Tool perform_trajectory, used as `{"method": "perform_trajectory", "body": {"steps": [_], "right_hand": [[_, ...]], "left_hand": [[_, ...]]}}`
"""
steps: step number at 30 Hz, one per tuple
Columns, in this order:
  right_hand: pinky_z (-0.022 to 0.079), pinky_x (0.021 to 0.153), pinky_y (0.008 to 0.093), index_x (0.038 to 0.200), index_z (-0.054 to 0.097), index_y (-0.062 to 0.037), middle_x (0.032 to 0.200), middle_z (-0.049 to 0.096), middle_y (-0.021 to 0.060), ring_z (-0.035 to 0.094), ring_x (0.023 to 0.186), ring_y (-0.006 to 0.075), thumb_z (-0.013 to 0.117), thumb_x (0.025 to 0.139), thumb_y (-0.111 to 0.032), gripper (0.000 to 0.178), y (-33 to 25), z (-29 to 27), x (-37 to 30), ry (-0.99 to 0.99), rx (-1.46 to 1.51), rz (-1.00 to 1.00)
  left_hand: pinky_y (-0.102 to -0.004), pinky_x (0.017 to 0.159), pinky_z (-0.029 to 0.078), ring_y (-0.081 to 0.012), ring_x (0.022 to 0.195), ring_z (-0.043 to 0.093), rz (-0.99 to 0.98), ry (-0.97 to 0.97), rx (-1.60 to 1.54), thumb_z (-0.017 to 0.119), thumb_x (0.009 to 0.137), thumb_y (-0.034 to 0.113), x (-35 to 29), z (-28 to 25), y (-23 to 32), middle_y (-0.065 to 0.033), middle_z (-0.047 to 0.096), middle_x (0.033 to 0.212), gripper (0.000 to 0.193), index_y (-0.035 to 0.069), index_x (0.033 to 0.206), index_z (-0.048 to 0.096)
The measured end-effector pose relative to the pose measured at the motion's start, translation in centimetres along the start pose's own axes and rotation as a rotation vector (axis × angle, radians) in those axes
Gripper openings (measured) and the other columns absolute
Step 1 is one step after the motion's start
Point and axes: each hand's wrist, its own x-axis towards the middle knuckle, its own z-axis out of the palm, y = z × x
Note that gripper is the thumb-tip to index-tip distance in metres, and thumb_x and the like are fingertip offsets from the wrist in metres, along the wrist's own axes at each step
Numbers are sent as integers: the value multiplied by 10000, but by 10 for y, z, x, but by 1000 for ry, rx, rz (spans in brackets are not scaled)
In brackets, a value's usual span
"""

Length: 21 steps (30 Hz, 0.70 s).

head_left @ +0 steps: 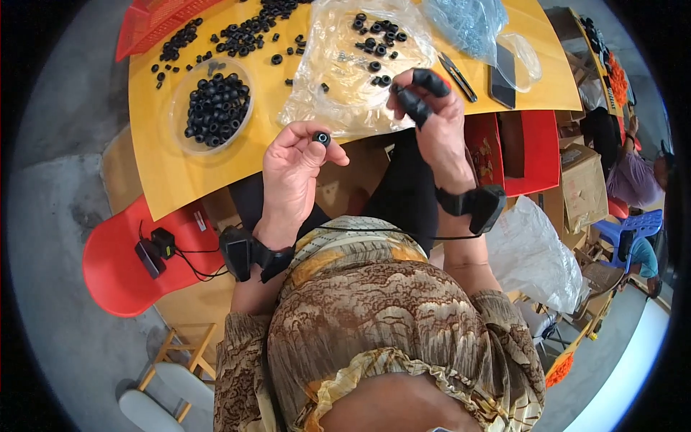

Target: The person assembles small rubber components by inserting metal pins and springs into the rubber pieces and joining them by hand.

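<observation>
My left hand point(289, 169) pinches a small black ring-shaped part point(322, 138) between thumb and fingertips, just off the near edge of the yellow table point(155, 173). A pale ring shows inside its hole. My right hand point(435, 119) is raised over the table edge, apart from the left, with black covers on two of its digits. Its fingertips are curled together, and anything between them is too small to make out. Beyond the hands, a clear plastic sheet point(309, 104) carries several loose black parts point(374, 47) and tiny bright bits.
A clear round tub point(175, 115) of black parts stands on the left, with more black parts scattered behind it. A red basket point(147, 32) sits at the far left. Tweezers point(457, 78), a phone point(502, 86) and a filled clear bag point(471, 25) lie right. People sit far right.
</observation>
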Motion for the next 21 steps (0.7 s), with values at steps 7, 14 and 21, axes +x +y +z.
{"method": "perform_trajectory", "body": {"steps": [7,14,21], "right_hand": [[419,596,224,905,558,-4,841,560,97,541,713,136,584,808,-93,134,-14,24,-46,-99,142,-11],[475,710,259,948,516,16,878,559,76,574,796,145,547,798,54,158,-15,23,-56,-263,-53,-171],[446,594,295,798,537,19,733,566,100,551,670,220,588,798,-85,116,-16,32,-59,-186,-337,-472]], "left_hand": [[-248,701,474,-149,699,595,28,-67,141,598,822,80,-7,20,5,-93,610,765,182,-26,957,537],[-222,705,465,-116,730,586,29,-81,232,598,817,42,-17,26,8,-69,598,803,172,-28,962,537],[-204,713,462,-90,752,577,57,-104,322,588,817,8,-25,32,13,-59,592,835,149,-35,948,532]]}}
